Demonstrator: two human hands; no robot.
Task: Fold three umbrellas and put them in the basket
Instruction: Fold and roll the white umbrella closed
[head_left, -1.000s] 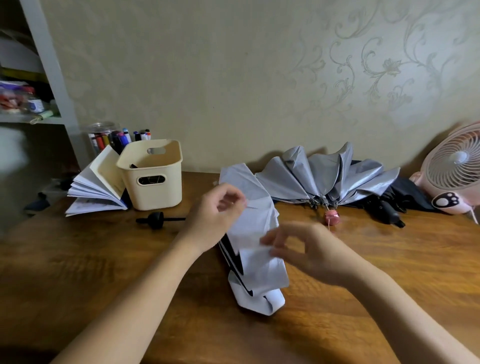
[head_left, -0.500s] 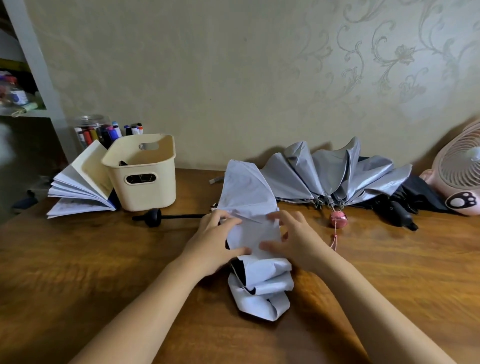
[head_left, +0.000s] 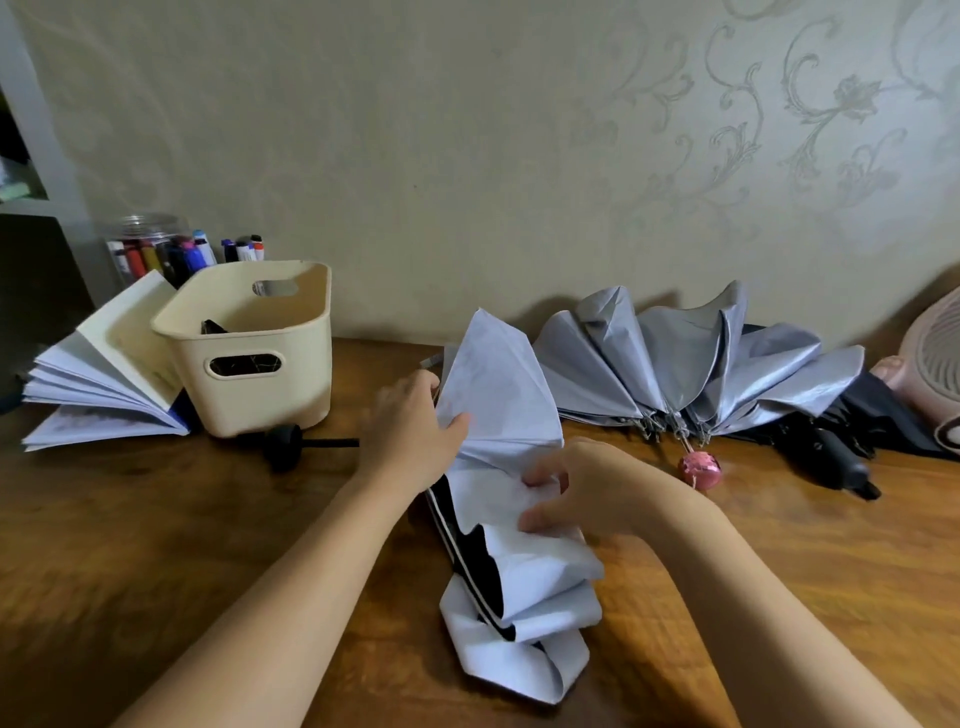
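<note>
A white umbrella with a black lining lies half collapsed in the middle of the wooden table. My left hand holds its raised flap at the left edge, thumb over the cloth. My right hand pinches folds of the cloth at the middle. Its black handle sticks out to the left. A silver umbrella with a pink handle lies fanned out behind. A black umbrella lies at the right. The cream basket stands at the back left with something dark inside.
An open book leans against the basket's left side. A jar of markers stands behind it by the wall. A pink fan sits at the far right edge. A shelf unit rises at the far left.
My left hand has moved up to the flap's left edge and lifted it. My right hand has curled in and gathered cloth at the middle. The view has shifted closer.
</note>
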